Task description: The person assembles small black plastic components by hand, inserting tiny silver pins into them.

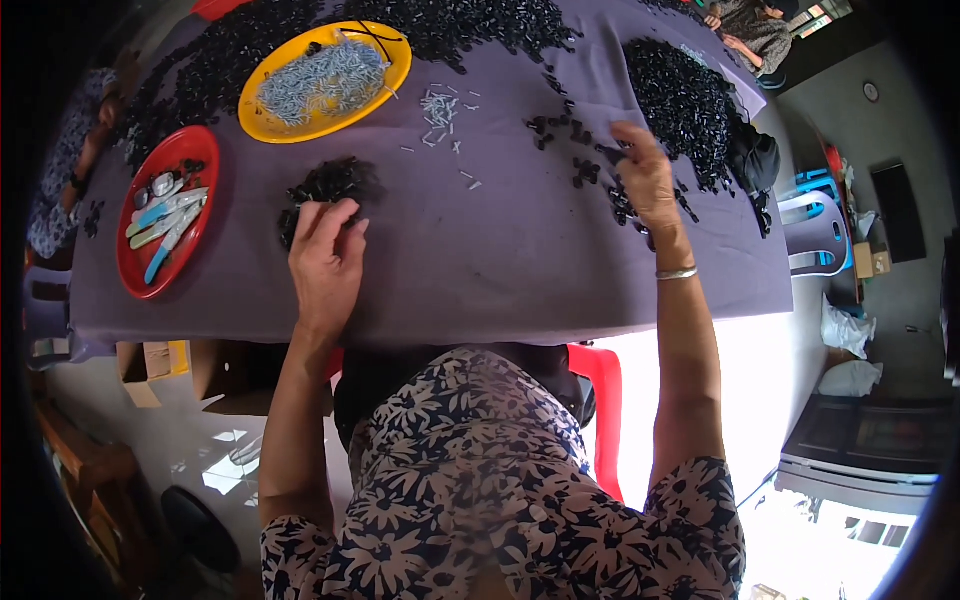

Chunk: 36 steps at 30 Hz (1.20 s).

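Observation:
My left hand (328,258) is at the near edge of a small heap of black plastic pieces (335,182). Its fingers are loosely bent, with the thumb apart from them. Farther right, my right hand (648,182), with a bangle at the wrist, is over scattered black pieces (586,172). Thumb and forefinger close on a small black piece (610,154), slightly blurred. Between the hands and farther back, small pale grey pins (438,112) lie loose on the purple tablecloth (480,270).
A yellow oval tray (256,122) holds many grey pins. At left, a red oval tray (128,262) carries several knife-like tools with pale and blue handles. Large black-piece heaps (680,110) cover the table's far and right sides. Other people (750,40) are at the far right and left edges.

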{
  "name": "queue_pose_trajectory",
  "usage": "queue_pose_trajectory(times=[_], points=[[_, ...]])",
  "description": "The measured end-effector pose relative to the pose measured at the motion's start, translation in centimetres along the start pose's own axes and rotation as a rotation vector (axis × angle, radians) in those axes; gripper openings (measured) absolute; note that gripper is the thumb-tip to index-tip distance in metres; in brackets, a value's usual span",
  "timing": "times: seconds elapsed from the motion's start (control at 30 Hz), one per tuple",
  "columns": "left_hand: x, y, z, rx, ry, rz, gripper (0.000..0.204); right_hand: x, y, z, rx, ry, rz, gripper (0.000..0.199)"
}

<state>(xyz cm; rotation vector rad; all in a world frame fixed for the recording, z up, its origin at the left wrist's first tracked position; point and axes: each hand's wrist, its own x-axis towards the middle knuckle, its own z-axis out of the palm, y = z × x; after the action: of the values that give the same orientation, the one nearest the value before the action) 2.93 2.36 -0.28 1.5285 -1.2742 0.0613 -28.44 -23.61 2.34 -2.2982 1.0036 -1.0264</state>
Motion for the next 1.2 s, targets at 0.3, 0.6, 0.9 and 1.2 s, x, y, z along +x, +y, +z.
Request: queue_pose_trajectory(times=[0.3, 0.6, 0.9, 1.2], points=[[-0.5, 0.6, -0.7, -0.229, -0.051, -0.278, 0.016, -0.8, -3.0, -2.0, 0.366, 0.09, 0.391, 0.026], [0.0, 0.7, -0.7, -0.2, -0.153, -0.307, 0.038, 1.6, -1.7, 1.8, -0.424, -0.279, 0.0, 0.023], [-0.2, 1.0, -0.9, -0.189, -0.139, -0.254, 0.03, 3.5, -2.8, 2.1, -0.377, -0.446, 0.177, 0.016], [-1.0, 4.4, 1.5, -0.393, -0.334, -0.307, 0.034, -3.9, -12.5, 7.7, 0.518, -0.387, 0.236, 0.013]])
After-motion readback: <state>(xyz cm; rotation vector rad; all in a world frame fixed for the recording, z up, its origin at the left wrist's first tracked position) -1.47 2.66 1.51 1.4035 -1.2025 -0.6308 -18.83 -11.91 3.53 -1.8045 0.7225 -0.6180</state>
